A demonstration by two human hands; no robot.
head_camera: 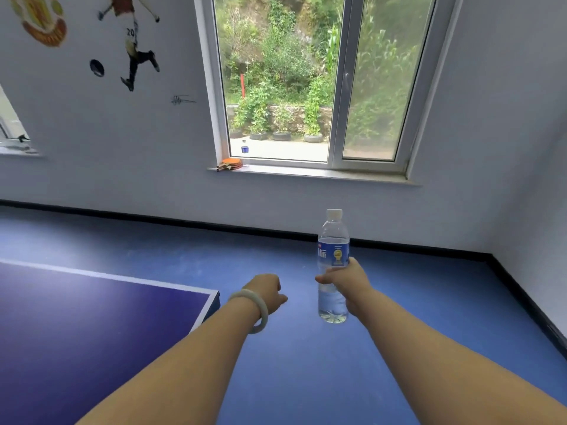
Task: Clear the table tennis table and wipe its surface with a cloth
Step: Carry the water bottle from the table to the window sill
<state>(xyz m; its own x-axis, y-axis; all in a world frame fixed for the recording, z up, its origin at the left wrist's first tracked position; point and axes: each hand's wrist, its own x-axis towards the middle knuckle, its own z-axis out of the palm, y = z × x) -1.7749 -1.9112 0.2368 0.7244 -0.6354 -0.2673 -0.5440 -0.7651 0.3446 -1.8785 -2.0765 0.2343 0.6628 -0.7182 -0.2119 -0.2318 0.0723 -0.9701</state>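
My right hand (345,279) grips a clear water bottle (333,240) with a blue label and white cap, held upright above the blue floor. My left hand (268,291), a pale bangle on its wrist, is held out beside it with fingers curled and nothing in it. The dark blue table tennis table (92,317) with a white edge line fills the lower left; its corner lies just left of my left wrist. Orange paddles (230,164) lie on the windowsill (306,173) ahead, with a small blue-labelled bottle (244,148) standing behind them.
A white wall with a sliding window stands ahead, another wall on the right. Black skirting runs along both. Blue floor stretches between the table corner and the walls. Wall stickers hang at upper left.
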